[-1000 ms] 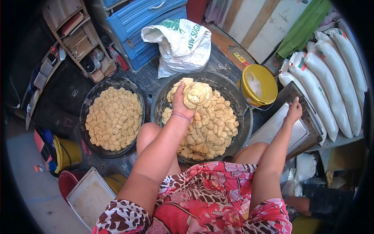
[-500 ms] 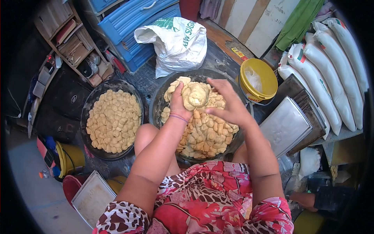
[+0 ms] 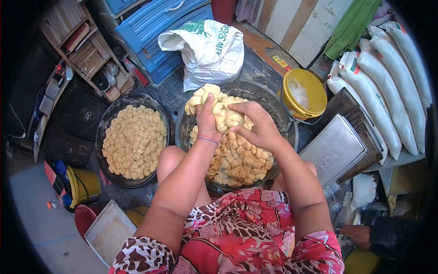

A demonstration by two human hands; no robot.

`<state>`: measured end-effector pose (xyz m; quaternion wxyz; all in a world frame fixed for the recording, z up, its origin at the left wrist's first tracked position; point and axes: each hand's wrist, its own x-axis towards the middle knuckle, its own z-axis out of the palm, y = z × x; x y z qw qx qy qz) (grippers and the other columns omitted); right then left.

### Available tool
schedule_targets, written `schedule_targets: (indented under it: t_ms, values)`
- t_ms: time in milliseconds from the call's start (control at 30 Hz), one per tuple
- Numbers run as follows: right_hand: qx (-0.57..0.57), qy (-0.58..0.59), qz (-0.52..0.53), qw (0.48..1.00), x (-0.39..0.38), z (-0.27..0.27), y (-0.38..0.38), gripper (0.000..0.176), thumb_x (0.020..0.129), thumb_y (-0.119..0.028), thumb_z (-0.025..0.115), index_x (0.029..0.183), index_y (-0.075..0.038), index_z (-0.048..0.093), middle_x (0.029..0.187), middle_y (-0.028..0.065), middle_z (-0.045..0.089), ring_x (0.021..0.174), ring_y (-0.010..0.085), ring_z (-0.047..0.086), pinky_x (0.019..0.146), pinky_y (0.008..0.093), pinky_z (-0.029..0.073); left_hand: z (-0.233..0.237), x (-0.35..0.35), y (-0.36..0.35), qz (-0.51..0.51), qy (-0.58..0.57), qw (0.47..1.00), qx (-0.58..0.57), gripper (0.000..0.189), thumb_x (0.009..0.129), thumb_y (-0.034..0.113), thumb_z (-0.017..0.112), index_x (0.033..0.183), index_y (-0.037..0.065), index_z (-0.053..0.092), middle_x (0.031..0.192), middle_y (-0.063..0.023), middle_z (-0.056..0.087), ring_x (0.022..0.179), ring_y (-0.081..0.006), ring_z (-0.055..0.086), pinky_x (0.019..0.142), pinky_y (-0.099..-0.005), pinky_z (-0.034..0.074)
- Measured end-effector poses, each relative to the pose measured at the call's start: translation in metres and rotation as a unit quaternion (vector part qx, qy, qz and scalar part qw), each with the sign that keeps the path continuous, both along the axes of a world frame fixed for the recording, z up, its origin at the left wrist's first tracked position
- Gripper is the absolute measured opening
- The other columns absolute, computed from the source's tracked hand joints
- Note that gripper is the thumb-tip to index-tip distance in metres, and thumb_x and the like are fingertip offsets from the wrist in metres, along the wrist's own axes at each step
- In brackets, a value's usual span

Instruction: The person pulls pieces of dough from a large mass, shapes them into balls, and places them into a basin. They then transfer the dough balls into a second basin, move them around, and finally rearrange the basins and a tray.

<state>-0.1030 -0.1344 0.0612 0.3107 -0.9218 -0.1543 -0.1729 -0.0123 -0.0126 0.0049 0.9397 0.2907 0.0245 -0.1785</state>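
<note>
The big tub (image 3: 266, 98) sits under both my hands, its heap of dough pieces (image 3: 244, 164) below and nearer me than my fingers; my forearms and knees hide some of the tub's near side. Blue drawers (image 3: 164, 29) stand beyond and to the left of my left hand (image 3: 208, 119). Full white sacks (image 3: 388, 98) lie side by side, well to the right of my right hand (image 3: 259, 125). A smaller tub (image 3: 133, 100), heaped with pieces too, is left of my left hand. The sugar bag (image 3: 212, 57) slumps just past the big tub, ahead of my hands. To the right of my right hand lean the trays (image 3: 333, 148), with the yellow bucket (image 3: 315, 86) farther forward, close beside the tub's rim.

The lump of dough (image 3: 226, 117) is up between my palms, above the heap. My left hand cups it, thumb up over the dough, the other fingers mostly hidden. My right hand curves round its right side, thumb below and fingers above, parted like an open clamp.
</note>
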Motion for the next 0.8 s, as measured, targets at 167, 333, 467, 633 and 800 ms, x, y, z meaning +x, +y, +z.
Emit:
schedule_targets:
  t_ms: [167,333,467,633,800]
  values:
    - [0.446,0.176,0.013,0.877,0.006,-0.009,-0.005,0.033,0.086,-0.017,0.056,0.115,-0.002,0.050,0.104,0.0065,0.058,0.093,0.0134,0.054,0.085,0.0263,0.040,-0.012,0.007,0.003,-0.067,0.020,0.996,-0.052,0.026,0.086,0.022,0.053,0.107,0.007,0.048,0.097,-0.0069,0.057,0.087,-0.0201,0.059,0.076,-0.0340,0.050]
    - [0.547,0.200,0.039,0.812,0.012,-0.018,-0.013,0.033,0.090,-0.026,0.049,0.113,-0.001,0.049,0.104,0.0051,0.057,0.093,0.0124,0.054,0.083,0.0267,0.043,-0.014,0.008,0.002,-0.125,0.026,0.989,-0.074,0.032,0.090,0.031,0.045,0.109,0.005,0.052,0.101,-0.0105,0.060,0.094,-0.0233,0.058,0.085,-0.0353,0.046]
    - [0.588,0.214,0.030,0.780,0.011,-0.015,-0.012,0.033,0.091,-0.027,0.047,0.112,-0.001,0.050,0.101,0.0055,0.058,0.092,0.0123,0.054,0.082,0.0268,0.043,-0.006,0.005,0.003,-0.143,0.044,0.985,-0.086,0.031,0.090,0.029,0.046,0.109,0.005,0.052,0.101,-0.0100,0.059,0.093,-0.0233,0.058,0.083,-0.0354,0.047]
    - [0.480,0.110,-0.030,0.870,0.008,-0.008,-0.014,0.030,0.092,-0.024,0.045,0.110,0.000,0.051,0.098,0.0057,0.057,0.089,0.0114,0.054,0.080,0.0260,0.043,-0.003,0.004,0.003,-0.158,0.046,0.981,-0.099,0.030,0.090,0.029,0.046,0.108,0.005,0.052,0.100,-0.0102,0.059,0.091,-0.0230,0.059,0.081,-0.0358,0.048]
    - [0.398,-0.064,-0.139,0.905,0.003,0.003,-0.017,0.025,0.094,-0.019,0.040,0.109,-0.002,0.050,0.095,0.0071,0.057,0.085,0.0129,0.056,0.071,0.0256,0.047,-0.006,0.006,0.001,-0.241,0.067,0.958,-0.144,0.035,0.090,0.031,0.044,0.111,0.005,0.053,0.103,-0.0099,0.060,0.094,-0.0241,0.059,0.085,-0.0381,0.047]
